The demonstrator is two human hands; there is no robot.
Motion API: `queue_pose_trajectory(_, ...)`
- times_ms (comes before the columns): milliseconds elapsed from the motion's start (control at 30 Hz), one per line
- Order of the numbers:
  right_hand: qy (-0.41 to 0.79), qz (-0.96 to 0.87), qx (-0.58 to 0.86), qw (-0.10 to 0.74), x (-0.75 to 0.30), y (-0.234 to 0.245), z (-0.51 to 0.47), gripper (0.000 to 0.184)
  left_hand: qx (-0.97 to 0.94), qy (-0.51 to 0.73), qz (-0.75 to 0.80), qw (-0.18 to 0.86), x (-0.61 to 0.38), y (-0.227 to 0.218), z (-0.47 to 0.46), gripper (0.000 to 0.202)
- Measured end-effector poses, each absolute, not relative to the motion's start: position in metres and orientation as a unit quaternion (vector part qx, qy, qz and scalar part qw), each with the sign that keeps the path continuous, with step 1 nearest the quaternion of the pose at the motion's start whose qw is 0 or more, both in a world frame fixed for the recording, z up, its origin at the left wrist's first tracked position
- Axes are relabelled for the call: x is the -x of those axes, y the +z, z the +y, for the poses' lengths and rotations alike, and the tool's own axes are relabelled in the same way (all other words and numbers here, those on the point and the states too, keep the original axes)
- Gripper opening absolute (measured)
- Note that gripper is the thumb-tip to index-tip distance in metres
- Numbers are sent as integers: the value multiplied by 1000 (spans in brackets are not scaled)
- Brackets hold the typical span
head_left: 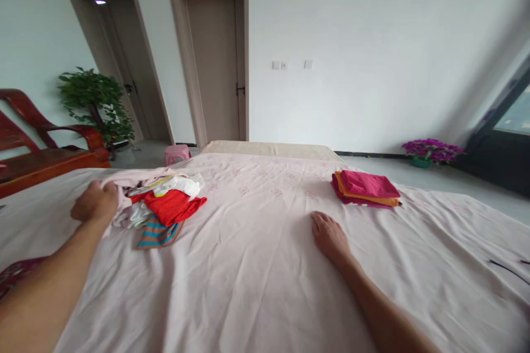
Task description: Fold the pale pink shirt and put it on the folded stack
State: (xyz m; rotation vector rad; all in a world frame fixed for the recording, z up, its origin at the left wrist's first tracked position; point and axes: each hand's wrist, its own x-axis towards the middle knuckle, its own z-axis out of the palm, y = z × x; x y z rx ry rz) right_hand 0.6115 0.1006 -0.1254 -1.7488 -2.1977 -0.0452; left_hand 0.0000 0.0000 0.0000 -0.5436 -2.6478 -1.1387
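Note:
On the left, my left hand (pixel 96 201) is closed on a pale pink garment (pixel 136 176) at the edge of a loose clothes pile. In that pile lie a red garment (pixel 176 207), a white one (pixel 182 183) and a blue-and-brown striped one (pixel 156 233). My right hand (pixel 329 233) rests flat on the pale pink sheet (pixel 248 265), fingers stretched out and holding nothing. Beyond it, to the right, sits a neat stack of folded clothes (pixel 368 187), magenta on top with orange beneath.
A wooden armchair (pixel 49 146) and a potted plant (pixel 93 99) stand at the left. A pink stool (pixel 177 154) is behind the sheet's far edge. Purple flowers (pixel 433 149) sit on the floor at the right. A dark cable (pixel 509 271) lies at the right edge.

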Motion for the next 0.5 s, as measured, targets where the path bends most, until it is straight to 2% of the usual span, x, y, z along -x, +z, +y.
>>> queue_pose_trajectory(133, -16, -774, 609, 172, -612, -125, 100, 41, 255, -476, -832, 125, -37, 50, 31, 36)
queue_pose_trajectory(267, -4, -771, 614, 168, -613, -124, 100, 41, 400, -538, -734, 111, -116, 72, 51, 37)
queue_pose_trajectory(300, -2, -770, 615, 169, -614, -124, 101, 42, 461, -577, -670, 77, -142, 71, 52, 38)
queue_pose_trajectory(367, 5, -770, 614, 172, -615, -125, 102, 41, 601, -568, -561, -40, -190, 62, 50, 39)
queue_pose_trajectory(433, 15, -770, 613, 177, -617, -124, 103, 40, 713, -482, -481, -168, -228, 43, 48, 48)
queue_pose_trajectory(500, 27, -766, 616, 184, -618, -123, 103, 39, 755, -396, -467, -234, -248, 17, 47, 49)
